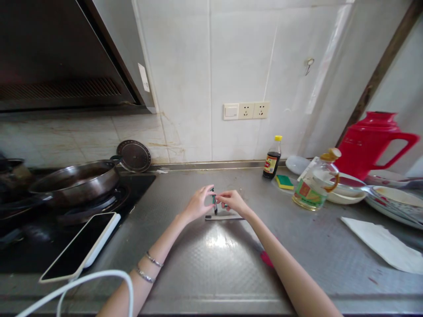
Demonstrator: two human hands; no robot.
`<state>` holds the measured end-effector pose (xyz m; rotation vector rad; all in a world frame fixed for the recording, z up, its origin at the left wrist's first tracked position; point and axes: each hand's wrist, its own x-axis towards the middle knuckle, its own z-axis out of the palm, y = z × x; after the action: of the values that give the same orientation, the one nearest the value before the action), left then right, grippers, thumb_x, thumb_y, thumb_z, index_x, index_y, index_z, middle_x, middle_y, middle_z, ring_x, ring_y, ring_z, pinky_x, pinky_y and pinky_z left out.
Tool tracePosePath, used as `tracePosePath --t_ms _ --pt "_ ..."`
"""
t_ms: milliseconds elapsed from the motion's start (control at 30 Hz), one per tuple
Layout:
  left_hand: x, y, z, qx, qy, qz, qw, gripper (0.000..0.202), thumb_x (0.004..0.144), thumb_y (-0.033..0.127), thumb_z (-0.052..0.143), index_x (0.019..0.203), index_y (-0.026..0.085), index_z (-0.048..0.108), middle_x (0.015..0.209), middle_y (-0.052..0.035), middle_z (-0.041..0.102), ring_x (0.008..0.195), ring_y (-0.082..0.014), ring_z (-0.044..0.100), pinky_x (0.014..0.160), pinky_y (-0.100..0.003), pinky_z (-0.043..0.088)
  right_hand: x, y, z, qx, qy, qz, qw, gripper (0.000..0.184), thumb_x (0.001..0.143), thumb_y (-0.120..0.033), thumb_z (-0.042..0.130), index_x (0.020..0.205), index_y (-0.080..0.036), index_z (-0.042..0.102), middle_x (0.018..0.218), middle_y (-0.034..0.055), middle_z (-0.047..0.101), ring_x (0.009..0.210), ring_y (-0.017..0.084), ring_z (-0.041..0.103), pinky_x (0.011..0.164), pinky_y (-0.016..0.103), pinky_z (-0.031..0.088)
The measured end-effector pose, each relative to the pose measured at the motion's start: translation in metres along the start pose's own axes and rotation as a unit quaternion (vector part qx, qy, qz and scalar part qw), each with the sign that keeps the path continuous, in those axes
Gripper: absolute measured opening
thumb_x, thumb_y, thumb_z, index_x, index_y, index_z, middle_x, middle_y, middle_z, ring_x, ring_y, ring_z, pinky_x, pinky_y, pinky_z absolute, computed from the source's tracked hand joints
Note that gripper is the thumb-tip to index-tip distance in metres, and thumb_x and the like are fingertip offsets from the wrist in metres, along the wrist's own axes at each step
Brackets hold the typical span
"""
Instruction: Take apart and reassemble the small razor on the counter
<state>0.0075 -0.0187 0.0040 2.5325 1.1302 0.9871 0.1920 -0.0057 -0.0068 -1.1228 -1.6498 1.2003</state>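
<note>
Both my hands meet over the middle of the steel counter (211,259). My left hand (197,204) and my right hand (233,201) pinch a small dark-and-green object (214,203) between their fingertips; it is too small to name. Just beneath them a flat metal piece (222,216), perhaps a blade, lies on the counter. Two thin bracelets (149,266) circle my left wrist. A red thing (266,259) shows under my right forearm, mostly hidden.
A phone (81,246) on a white power bank with a white cable (86,281) rests at the left by the stove and wok (74,180). At the right are a sauce bottle (272,158), sponge (284,181), oil jug (313,187), bowls, red thermos (372,143) and a paper sheet (385,246).
</note>
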Motion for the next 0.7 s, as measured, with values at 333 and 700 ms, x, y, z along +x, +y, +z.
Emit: tracePosePath --t_ms 333,700 --pt "-0.001 0.004 0.002 0.041 -0.008 0.029 0.999 0.045 0.077 0.023 0.06 0.12 0.021 0.047 0.126 -0.0085 0.053 0.121 -0.0214 0.043 0.103 -0.038 0.031 0.003 0.007 0.005 0.015 -0.001 0.016 1.0 0.024 0.07 -0.035 0.062 0.073 -0.012 0.069 0.066 0.0044 0.066 0.05 0.009 0.057 0.037 0.014 0.042" --pt "0.001 -0.009 0.001 0.0 0.153 -0.03 0.988 0.021 0.08 0.029 0.056 0.098 0.02 0.062 0.105 -0.0071 0.063 0.112 -0.021 0.05 0.098 -0.038 0.038 0.001 -0.001 0.002 0.148 0.056 0.026 0.987 0.029 0.063 -0.039 0.07 0.074 -0.013 0.066 0.075 0.0071 0.069 0.06 0.012 0.062 0.04 0.016 0.044"
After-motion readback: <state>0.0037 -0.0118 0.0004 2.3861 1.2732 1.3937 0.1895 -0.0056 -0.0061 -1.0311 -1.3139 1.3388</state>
